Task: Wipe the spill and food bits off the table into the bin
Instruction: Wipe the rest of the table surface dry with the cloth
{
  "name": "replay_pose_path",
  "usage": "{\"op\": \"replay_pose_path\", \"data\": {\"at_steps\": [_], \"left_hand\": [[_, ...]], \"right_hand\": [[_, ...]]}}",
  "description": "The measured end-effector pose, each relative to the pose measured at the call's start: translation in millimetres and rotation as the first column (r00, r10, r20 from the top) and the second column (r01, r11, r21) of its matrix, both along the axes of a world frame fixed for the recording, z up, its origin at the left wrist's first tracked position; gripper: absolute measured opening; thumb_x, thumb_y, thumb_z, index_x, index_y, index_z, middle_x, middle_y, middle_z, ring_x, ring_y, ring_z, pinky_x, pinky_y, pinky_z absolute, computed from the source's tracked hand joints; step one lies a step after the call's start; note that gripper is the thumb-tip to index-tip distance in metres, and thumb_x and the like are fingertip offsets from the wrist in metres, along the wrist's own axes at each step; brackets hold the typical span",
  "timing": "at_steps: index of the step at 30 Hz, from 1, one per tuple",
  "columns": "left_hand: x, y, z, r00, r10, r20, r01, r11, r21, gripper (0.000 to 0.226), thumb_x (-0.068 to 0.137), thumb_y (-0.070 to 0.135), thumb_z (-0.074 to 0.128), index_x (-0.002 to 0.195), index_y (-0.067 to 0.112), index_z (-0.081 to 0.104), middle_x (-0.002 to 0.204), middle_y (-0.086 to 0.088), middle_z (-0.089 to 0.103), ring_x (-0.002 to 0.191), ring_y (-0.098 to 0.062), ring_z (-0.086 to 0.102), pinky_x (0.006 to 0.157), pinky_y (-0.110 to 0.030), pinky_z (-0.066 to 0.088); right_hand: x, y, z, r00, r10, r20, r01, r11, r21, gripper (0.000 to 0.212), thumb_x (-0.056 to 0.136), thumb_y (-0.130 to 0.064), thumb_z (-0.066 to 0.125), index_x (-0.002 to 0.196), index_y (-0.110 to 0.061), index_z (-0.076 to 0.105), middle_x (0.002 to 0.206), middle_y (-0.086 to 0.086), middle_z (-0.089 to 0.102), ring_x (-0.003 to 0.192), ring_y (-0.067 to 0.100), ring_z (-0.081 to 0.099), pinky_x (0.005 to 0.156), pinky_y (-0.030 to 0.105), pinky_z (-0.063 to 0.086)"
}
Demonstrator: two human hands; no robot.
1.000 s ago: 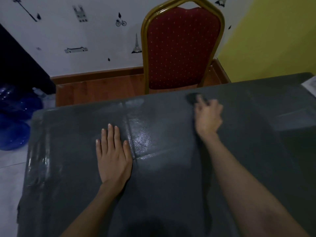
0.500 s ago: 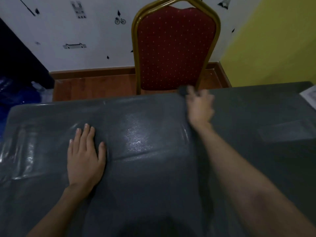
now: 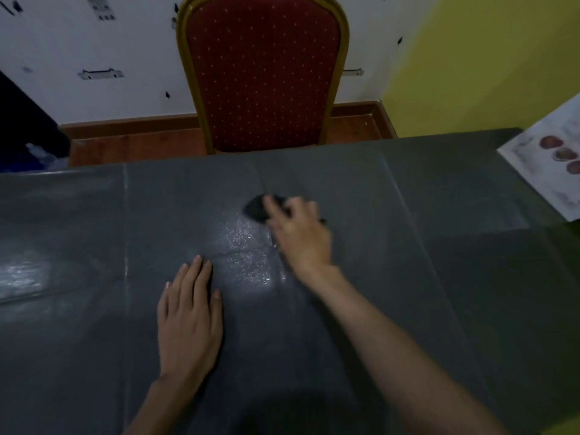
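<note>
A dark plastic sheet covers the table. A wet, glistening spill patch lies at its middle. My right hand holds a dark wad of cloth against the table just beyond the wet patch, fingers curled over it; the hand is blurred. My left hand lies flat on the sheet with straight fingers, just left of and nearer than the wet patch. No bin and no food bits show.
A red padded chair with a gold frame stands behind the table's far edge. A printed sheet with fruit pictures lies at the far right corner. Blue bottles sit on the floor at far left.
My right hand has pulled the cloth back from the table's far edge toward the wet patch. My left hand stays flat on the sheet. The camera view has shifted.
</note>
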State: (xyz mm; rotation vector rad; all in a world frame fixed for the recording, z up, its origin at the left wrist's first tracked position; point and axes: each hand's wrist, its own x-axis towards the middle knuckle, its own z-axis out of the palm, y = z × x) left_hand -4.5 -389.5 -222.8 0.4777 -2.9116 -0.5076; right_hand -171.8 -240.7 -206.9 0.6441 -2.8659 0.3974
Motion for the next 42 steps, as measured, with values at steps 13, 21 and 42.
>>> {"op": "replay_pose_path", "data": {"at_steps": [13, 21, 42], "left_hand": [[0.3, -1.4, 4.2, 1.0, 0.003, 0.029, -0.004, 0.999, 0.042, 0.05, 0.1, 0.032, 0.034, 0.145, 0.013, 0.042, 0.155, -0.003, 0.038, 0.146, -0.019, 0.028, 0.121, -0.041, 0.017], [0.3, -1.7, 2.4, 1.0, -0.002, -0.009, 0.002, 0.998, 0.062, 0.049, 0.099, 0.033, 0.036, 0.144, 0.015, 0.043, 0.155, -0.001, 0.037, 0.147, -0.017, 0.026, 0.122, -0.037, 0.013], [145.7, 40.8, 10.5, 0.999, -0.036, 0.017, 0.036, 0.999, 0.009, 0.045, 0.1, 0.031, 0.033, 0.129, 0.006, 0.055, 0.148, -0.015, 0.045, 0.142, -0.033, 0.033, 0.11, -0.049, 0.031]], "right_hand": [[58.1, 17.2, 5.2, 0.987, -0.152, 0.056, 0.155, 0.986, -0.066, 0.03, 0.097, -0.037, 0.046, 0.115, -0.02, 0.062, 0.094, 0.006, 0.056, 0.083, 0.024, 0.05, 0.062, 0.038, 0.052], [94.3, 213.5, -2.5, 0.835, -0.549, -0.016, 0.549, 0.832, 0.077, 0.043, 0.09, -0.029, 0.064, 0.133, -0.031, 0.057, 0.108, 0.013, 0.053, 0.094, 0.039, 0.049, 0.059, 0.044, 0.05], [209.2, 226.2, 10.6, 0.626, -0.779, -0.018, 0.777, 0.626, -0.068, 0.04, 0.097, -0.034, 0.044, 0.133, -0.023, 0.057, 0.108, 0.018, 0.05, 0.095, 0.041, 0.049, 0.069, 0.047, 0.049]]}}
